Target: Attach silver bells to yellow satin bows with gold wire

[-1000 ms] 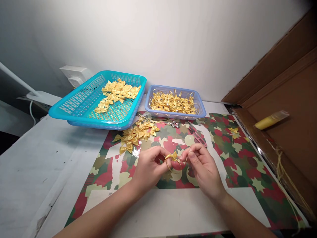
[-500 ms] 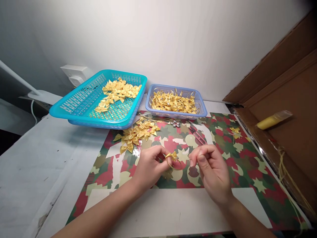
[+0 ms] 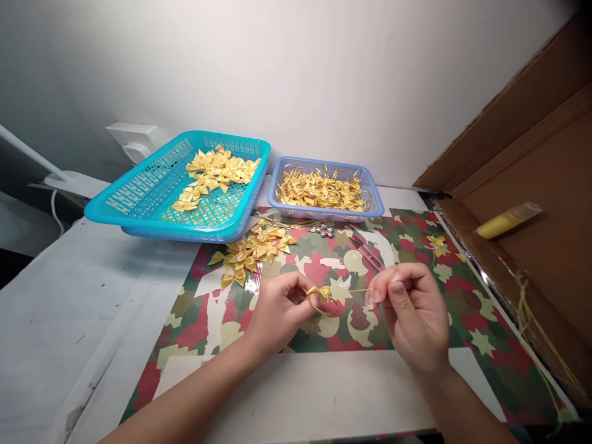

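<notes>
Between the thumb and fingers of my left hand [image 3: 280, 306] is a yellow ribbon bow [image 3: 320, 290] with a looped gold cord [image 3: 327, 308] hanging below it. My right hand [image 3: 411, 311] is pinched shut, apart from the bow. A thin gold cord end [image 3: 361, 290] sticks out of its fingertips toward the bow; whether it joins the bow I cannot tell. Several loose yellow bows [image 3: 254, 250] lie in a pile beyond my left hand. Past my right hand lie small pink-handled snips [image 3: 367, 251].
A turquoise basket [image 3: 161, 225] of bows stands back left, stacked on a blue one. A smaller blue basket [image 3: 324, 214] holds looped bows. Silver beads [image 3: 325, 230] lie before it. Cardboard [image 3: 546, 154] walls the right side, with a yellow tube [image 3: 504, 222] near it.
My right hand has moved right, away from the bow, and a length of gold cord now shows at its fingertips. My left hand holds the bow nearly still.
</notes>
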The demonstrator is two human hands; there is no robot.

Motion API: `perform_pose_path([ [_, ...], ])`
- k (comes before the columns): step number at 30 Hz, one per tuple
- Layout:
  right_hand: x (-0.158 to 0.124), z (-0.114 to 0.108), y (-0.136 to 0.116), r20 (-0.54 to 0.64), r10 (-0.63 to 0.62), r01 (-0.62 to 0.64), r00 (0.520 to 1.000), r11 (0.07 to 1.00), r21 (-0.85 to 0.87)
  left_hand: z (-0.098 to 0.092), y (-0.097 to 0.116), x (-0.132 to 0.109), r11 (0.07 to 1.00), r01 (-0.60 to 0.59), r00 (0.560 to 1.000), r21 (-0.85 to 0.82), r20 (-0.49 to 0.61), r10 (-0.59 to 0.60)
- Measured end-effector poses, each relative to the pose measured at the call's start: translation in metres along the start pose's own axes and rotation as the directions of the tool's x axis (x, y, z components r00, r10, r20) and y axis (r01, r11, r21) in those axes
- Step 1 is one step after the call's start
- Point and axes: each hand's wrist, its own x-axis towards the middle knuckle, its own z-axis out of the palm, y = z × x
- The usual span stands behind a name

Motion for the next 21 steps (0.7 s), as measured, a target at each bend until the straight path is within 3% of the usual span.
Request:
perform_pose_path([
  [4,0.0,0.0,0.0,0.003,-0.006,0.006,1.0,1.0,-0.015,0.0,0.003,0.001,0.977,0.131,0.991,-0.171,0.026,-0.128],
  [8,0.002,-0.002,0.0,-0.016,-0.013,0.013,1.0,1.0,0.007,0.0,0.004,0.003,0.951,0.235,0.972,-0.201,0.035,-0.233],
  [21,0.014,-0.01,0.004,-0.106,0.086,-0.077,0.991,0.993,0.085,0.003,0.004,0.002,0.949,0.262,0.964,-0.177,0.002,-0.266],
])
